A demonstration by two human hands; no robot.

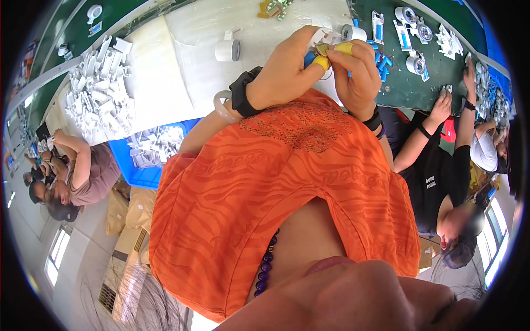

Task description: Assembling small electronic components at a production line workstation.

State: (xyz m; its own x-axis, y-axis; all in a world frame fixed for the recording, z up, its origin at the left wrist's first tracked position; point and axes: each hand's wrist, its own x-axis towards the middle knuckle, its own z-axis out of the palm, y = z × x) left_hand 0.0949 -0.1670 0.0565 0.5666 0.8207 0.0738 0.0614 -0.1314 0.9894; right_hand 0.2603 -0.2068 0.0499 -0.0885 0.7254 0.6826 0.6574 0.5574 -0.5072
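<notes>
Both my hands meet over the table edge in front of my chest. My left hand is closed around a white plastic part, with a blue piece showing beside its thumb. Yellow covers sit on some fingertips. A small yellowish piece shows between the hands. Fingers pinched, my right hand works against the same part; what it grips is hidden by the fingertips. A thin wire loops below them. One white cylinder stands just behind my right hand, another white cylinder to the left.
White plastic parts are heaped at the left, above a blue bin of similar parts. Blue cylinders and round-headed white assemblies lie at the right. Small circuit boards lie far back. A co-worker sits at my right.
</notes>
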